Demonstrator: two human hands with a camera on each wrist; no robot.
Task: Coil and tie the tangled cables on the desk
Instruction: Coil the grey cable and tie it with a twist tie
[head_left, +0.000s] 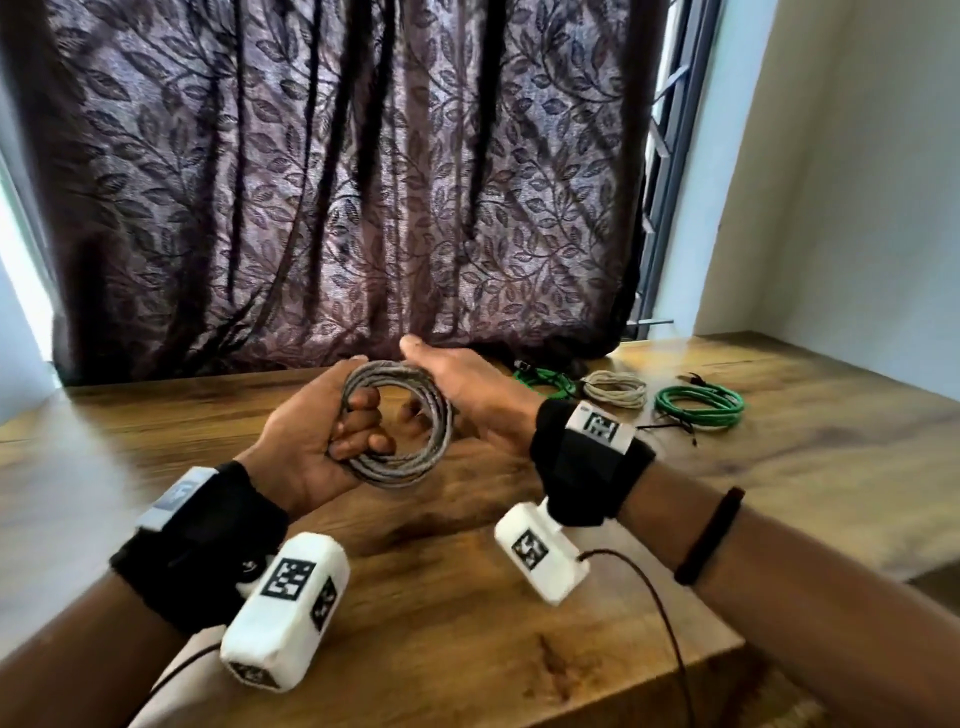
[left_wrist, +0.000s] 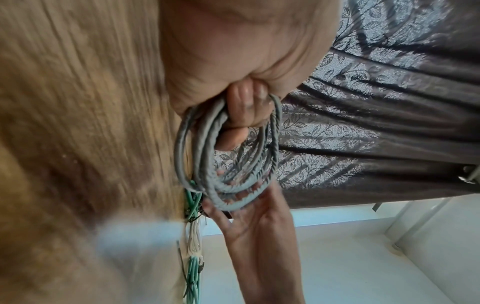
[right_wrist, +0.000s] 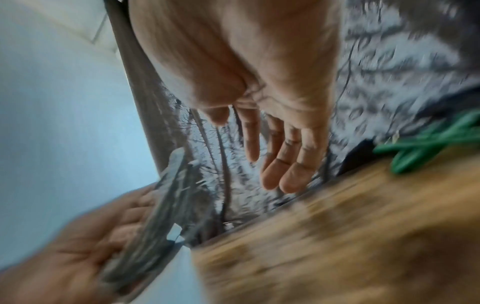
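Observation:
A grey cable wound into a round coil (head_left: 400, 467) stands on edge above the wooden desk (head_left: 467, 597). My left hand (head_left: 358, 428) grips its left side, fingers curled through the ring and thumb over the top. The left wrist view shows those fingers (left_wrist: 241, 111) hooked inside the coil (left_wrist: 221, 193). My right hand (head_left: 467, 384) is flat and open right beside the coil's right side, fingers straight. The right wrist view is blurred; it shows my straight fingers (right_wrist: 285, 160) and the coil (right_wrist: 155, 216) in the left hand (right_wrist: 78, 257).
At the back right of the desk lie a green coil (head_left: 698, 408), a beige coil (head_left: 615, 395) and another green cable (head_left: 545, 379), with thin black ties (head_left: 670, 428) near them. A dark leaf-patterned curtain (head_left: 337, 182) hangs behind the desk.

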